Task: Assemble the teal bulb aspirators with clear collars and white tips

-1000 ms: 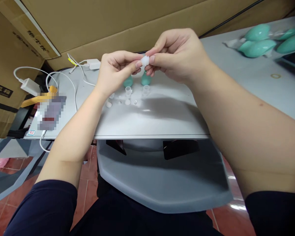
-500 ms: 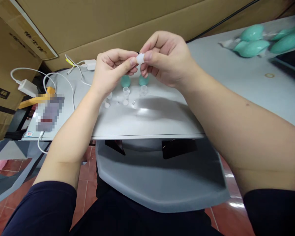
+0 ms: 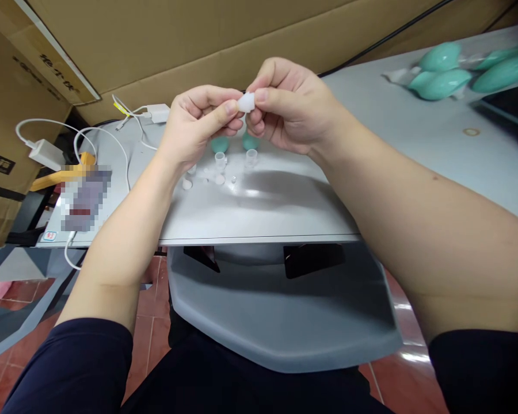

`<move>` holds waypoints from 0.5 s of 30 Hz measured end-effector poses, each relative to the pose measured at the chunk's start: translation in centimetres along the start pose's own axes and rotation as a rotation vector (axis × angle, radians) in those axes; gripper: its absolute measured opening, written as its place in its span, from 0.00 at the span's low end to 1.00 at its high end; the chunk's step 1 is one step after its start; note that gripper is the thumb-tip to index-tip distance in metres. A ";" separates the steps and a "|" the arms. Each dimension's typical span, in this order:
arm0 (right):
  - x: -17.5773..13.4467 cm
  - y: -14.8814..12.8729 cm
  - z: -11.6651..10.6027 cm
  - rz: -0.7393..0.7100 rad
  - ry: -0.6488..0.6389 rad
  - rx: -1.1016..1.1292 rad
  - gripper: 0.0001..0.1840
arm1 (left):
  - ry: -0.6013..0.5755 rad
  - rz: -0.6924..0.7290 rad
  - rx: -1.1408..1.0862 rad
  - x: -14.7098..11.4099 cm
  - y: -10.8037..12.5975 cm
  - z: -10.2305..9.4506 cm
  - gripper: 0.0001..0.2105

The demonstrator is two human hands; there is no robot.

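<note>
A small white plastic fitting [image 3: 246, 103] is held up above the grey table, pinched from both sides. My left hand [image 3: 201, 118] closes thumb and forefinger on its narrower left end. On the wider right end, my right hand [image 3: 285, 106] grips with thumb and fingers. Below the hands stand two clear plastic cups, a left cup [image 3: 220, 160] and a right cup [image 3: 251, 158]. Behind these are two teal rounded pieces [image 3: 220, 144], partly hidden by my hands. Small white discs [image 3: 187, 184] and tiny clear parts lie in front, nearer the table edge.
Teal bulbs [image 3: 442, 83], some in clear wrap, lie at the right rear of the table [image 3: 397, 132]. A tan ring [image 3: 472, 131] lies nearer. At left are a blurred phone [image 3: 86, 201], white cables and a charger [image 3: 47, 154]. Cardboard [image 3: 190, 46] stands behind. A grey chair [image 3: 285, 322] is below.
Both hands keep their pinch on the white fitting. The right fingers have shifted slightly, and a little more of its wider end shows. The view has moved very slightly.
</note>
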State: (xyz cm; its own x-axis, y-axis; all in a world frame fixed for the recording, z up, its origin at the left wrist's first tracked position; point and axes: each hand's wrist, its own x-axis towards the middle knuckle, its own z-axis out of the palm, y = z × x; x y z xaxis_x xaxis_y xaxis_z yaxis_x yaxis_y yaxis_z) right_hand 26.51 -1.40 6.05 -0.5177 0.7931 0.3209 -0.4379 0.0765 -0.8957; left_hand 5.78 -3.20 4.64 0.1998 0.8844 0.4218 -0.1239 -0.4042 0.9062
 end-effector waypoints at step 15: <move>0.7 2.5 0.3 -0.402 0.193 -0.143 0.11 | 0.115 0.013 -0.058 1.4 -2.2 -0.2 0.06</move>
State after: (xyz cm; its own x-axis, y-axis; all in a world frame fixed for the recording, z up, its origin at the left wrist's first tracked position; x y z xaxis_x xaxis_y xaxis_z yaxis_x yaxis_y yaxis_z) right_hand 24.87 -0.82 4.07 -0.1757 0.7804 0.6001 -0.4629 0.4724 -0.7500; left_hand 6.12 -1.04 3.25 0.0853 0.9012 0.4248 -0.1825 -0.4050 0.8959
